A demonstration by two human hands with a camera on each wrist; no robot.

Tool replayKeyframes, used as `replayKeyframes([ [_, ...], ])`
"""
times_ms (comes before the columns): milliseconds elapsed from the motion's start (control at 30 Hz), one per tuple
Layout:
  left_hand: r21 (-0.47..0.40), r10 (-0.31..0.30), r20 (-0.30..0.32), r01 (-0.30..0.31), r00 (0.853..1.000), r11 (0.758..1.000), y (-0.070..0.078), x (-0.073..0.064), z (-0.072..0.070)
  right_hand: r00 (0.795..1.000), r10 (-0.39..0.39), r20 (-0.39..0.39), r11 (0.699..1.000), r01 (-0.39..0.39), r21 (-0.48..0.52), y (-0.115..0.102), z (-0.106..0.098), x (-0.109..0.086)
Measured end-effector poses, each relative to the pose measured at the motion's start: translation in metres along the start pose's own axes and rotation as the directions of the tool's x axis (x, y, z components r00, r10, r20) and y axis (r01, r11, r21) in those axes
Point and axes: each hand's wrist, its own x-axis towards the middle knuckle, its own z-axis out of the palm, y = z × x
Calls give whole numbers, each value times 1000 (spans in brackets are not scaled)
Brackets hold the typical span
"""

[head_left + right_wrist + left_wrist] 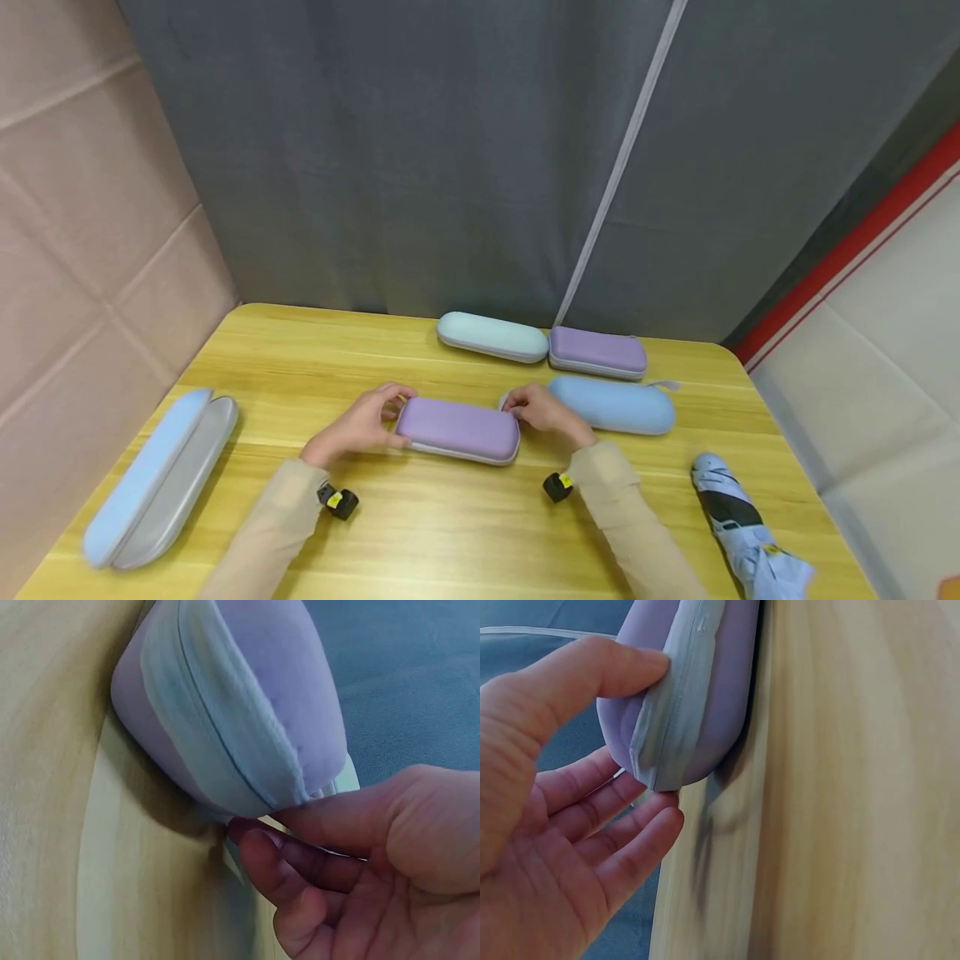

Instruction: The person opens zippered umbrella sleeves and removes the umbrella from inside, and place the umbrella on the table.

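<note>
A purple zippered glasses case [459, 429] lies on the table between my two hands. My left hand [360, 427] grips its left end, the thumb on the pale zipper band [686, 697] and the fingers round the far side in the left wrist view. At the opposite end, my right hand [549, 412] pinches at the back corner, where the zipper band [214, 712] ends in the right wrist view. A small pale tab beside those fingertips looks like the zipper pull; the fingers mostly hide it.
Behind stand a mint case [492, 336] and another purple case [597, 352]. A blue case [618, 405] lies just beyond my right hand. At the left is a blue-and-grey case [161, 479], at the right a folded blue umbrella [750, 529]. A grey curtain [405, 158] borders the table's back edge.
</note>
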Motion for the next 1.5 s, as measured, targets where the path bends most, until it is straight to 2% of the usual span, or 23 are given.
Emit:
replayKeyframes([
  [233,-10,8,24,-8,1000,1000,-2,1,-2,999,-33,38,999,34,-32,4,3,-1],
  [467,-15,7,33,-7,999,1000,-2,0,-3,1000,9,3,997,-10,82,2,6,-4],
  [633,-13,-2,36,3,999,1000,-1,0,-3,1000,10,10,999,-10,36,3,6,-3],
  [833,-11,-1,41,2,999,1000,-2,1,-3,997,67,32,997,-68,41,3,8,-5],
  [1000,-3,-13,36,13,999,1000,-2,1,-3,997,52,-65,999,-52,-1,1,13,-9],
  [1200,98,5,18,-7,1000,995,0,1,-3,978,-20,-208,988,-13,-156,-2,20,-14],
  [1300,134,28,3,-28,1000,991,0,0,-3,972,-21,-232,983,-23,-185,-4,22,-17],
  [1500,167,57,-33,-50,998,985,-3,-2,0,968,-16,-252,984,-30,-177,-5,22,-26],
])
